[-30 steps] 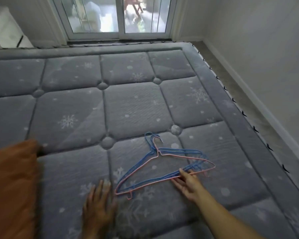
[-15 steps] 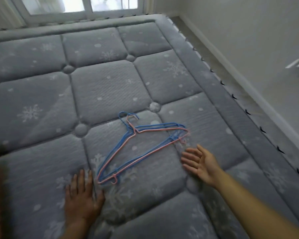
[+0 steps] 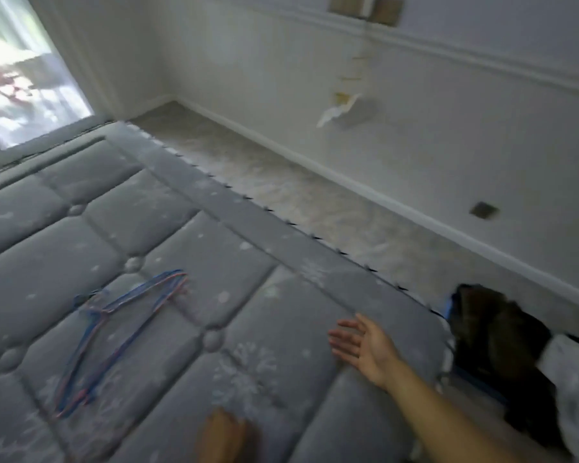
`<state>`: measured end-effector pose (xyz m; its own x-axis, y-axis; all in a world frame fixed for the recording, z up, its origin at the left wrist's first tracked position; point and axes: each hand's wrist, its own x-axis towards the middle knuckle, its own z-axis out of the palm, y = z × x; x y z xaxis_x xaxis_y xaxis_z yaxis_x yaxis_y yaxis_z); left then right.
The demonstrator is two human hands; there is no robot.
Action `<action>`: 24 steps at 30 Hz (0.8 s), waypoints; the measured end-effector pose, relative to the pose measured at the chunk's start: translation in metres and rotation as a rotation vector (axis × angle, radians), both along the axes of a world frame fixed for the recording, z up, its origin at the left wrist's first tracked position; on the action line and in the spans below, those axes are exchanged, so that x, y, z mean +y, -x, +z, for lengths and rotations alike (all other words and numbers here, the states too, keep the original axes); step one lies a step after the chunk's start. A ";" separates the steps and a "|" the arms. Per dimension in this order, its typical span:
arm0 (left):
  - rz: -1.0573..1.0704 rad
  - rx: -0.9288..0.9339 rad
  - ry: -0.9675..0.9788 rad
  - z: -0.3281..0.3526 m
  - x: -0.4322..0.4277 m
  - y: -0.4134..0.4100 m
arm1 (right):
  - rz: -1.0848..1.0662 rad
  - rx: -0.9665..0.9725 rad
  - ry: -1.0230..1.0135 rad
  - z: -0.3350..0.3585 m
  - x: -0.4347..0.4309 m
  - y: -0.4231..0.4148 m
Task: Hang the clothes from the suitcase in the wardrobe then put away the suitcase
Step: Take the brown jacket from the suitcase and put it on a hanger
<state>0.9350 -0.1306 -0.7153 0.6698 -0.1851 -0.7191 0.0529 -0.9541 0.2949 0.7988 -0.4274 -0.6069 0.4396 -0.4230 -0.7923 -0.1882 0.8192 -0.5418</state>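
Note:
A small stack of blue and pink wire hangers [image 3: 121, 332] lies flat on the grey quilted mattress [image 3: 168, 235], left of centre. My right hand [image 3: 361, 345] hovers over the mattress near its right edge, fingers straight and spread, palm facing left, holding nothing. My left hand [image 3: 223, 436] shows only partly at the bottom edge, resting on the mattress; the blur hides its fingers. Beyond the mattress's right edge, on the floor, dark clothes [image 3: 495, 342] and a white patterned cloth [image 3: 575, 389] lie in what looks like the open suitcase with a blue rim [image 3: 452, 307].
A strip of beige floor [image 3: 298, 195] runs between the mattress and the white wall with its baseboard [image 3: 398, 208]. A glass door [image 3: 17, 78] stands at the back left. The whole view is motion-blurred.
The view has swung right, bringing the floor, wall and suitcase into sight. My right hand has let go of the hangers and moved right, away from them. The orange garment has left the view.

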 end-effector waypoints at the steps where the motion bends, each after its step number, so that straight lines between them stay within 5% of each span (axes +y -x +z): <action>1: -0.055 0.005 0.103 0.025 -0.032 0.025 | -0.016 0.020 0.015 0.008 -0.010 0.037; 12: -0.415 0.370 0.361 0.155 -0.245 0.257 | -0.271 0.072 -0.009 0.092 -0.081 0.373; 24: -0.337 0.424 0.451 0.190 -0.367 0.337 | -0.564 0.131 -0.033 0.099 -0.148 0.510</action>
